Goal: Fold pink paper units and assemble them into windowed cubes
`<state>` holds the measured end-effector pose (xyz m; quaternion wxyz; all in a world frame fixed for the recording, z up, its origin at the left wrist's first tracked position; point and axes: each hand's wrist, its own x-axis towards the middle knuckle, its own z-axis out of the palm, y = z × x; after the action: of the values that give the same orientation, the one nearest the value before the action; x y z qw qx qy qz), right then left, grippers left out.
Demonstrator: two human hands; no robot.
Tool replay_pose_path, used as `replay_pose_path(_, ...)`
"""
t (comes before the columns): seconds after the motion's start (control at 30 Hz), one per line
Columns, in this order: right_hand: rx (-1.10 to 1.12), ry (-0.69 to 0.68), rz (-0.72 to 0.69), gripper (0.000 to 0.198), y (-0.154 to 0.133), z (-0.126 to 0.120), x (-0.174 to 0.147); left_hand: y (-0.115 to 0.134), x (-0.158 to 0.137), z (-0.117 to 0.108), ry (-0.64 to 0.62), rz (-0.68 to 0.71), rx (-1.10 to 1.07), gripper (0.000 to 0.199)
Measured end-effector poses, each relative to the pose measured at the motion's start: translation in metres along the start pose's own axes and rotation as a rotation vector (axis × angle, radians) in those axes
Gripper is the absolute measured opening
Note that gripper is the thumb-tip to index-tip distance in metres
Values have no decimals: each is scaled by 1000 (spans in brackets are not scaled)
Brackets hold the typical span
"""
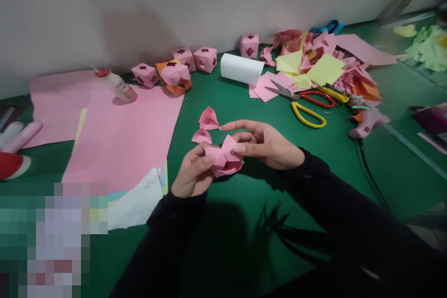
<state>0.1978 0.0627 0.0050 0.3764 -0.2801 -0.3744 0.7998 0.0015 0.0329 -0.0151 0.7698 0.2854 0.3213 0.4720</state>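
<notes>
Between my two hands is a pink folded paper piece [225,160], partly assembled, with a hollow inside showing. My left hand [193,170] pinches its left side with the thumb on top. My right hand [267,146] grips the upper right flap between thumb and fingers, while its index finger stretches out to the left. That fingertip is at the edge of a loose pink folded paper piece [208,118] lying just beyond. A second folded piece [201,136] lies closer to my left hand. The fingers under the held piece are partly hidden.
Finished pink paper balls [145,75] line the wall, with a white paper roll [241,69] nearby. Scissors [296,98] and a glue gun [368,121] with its cord lie right. Pink sheets [129,135] and a bottle [117,86] are left. Paper scraps [324,65] pile up behind.
</notes>
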Motion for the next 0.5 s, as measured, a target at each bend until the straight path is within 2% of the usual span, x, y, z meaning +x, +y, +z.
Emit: replay_pose_path(0.5, 30, 3, -4, 43, -1, 1, 0, 0, -2, -2, 2, -32, 27, 27)
